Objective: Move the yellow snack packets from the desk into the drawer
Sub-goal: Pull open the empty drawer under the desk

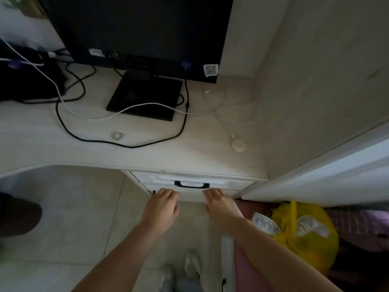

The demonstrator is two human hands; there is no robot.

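Seen from above, looking down over a pale table (147,152) that fills the middle of the frame. Below its front edge, lower centre, a white drawer (227,184) with a dark handle (192,184), front nearly flush with the cabinet, contents hidden. Left hand (161,207) and right hand (221,205) both reaching up from the bottom of the frame, fingers stretched forward and loosely spread, fingertips (166,191) resting against the lower drawer front on either side of the handle. Nothing gripped in either hand; palms facing down.

No yellow snack packets visible on the table top. Cannot tell whether any lie inside the drawer.

On the table, upper centre: a black monitor (139,32) on a square dark base (145,98), with a QR sticker (211,70) at its lower right corner. Black cable (69,131) looping across the table in front of the base, a white cable (94,118) crossing over it. Small round cream-coloured object (239,145) near the right end of the table, and a small clear loop (117,135) closer to the middle.

At lower right, a yellow plastic bag (311,241), on what looks like a bed. Tiled floor (69,207) at lower left, with a pale shoe (192,264) at the bottom edge.
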